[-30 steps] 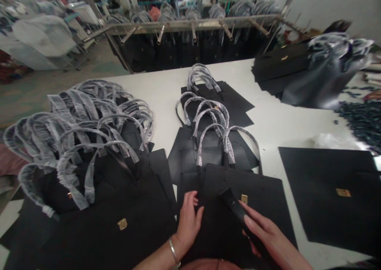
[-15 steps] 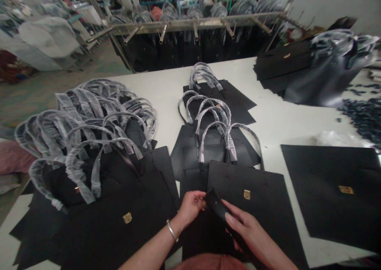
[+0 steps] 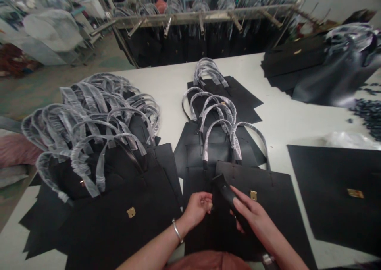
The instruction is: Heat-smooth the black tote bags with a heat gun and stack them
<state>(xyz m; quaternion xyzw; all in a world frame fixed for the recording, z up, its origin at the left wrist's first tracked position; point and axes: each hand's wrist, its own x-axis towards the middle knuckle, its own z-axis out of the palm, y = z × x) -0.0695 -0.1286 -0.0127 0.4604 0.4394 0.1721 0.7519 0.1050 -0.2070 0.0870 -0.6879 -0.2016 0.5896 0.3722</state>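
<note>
Since the earlier frame, the left hand [image 3: 196, 210] has drawn back from the black leather strip [image 3: 228, 198], and the strip's free end now tilts further up and to the right. That hand is empty, its fingers [image 3: 208, 200] loosely curled and just beside the strip, with a silver bangle [image 3: 177, 231] on the wrist. The right hand [image 3: 253, 218] pinches the strip's lower part between thumb and fingers, holding it above a black tote panel [image 3: 275, 206] with a gold clasp [image 3: 253, 195]. More black totes [image 3: 119, 222] lie heaped to the left, their handles [image 3: 98, 143] wrapped in clear plastic, and another row [image 3: 220, 147] runs up the white table [image 3: 282, 119]. A flat black panel [image 3: 336, 198] lies to the right, beside a pile of dark scraps [image 3: 369, 113] — a metal rack [image 3: 202, 18] of hanging bags stands behind.
</note>
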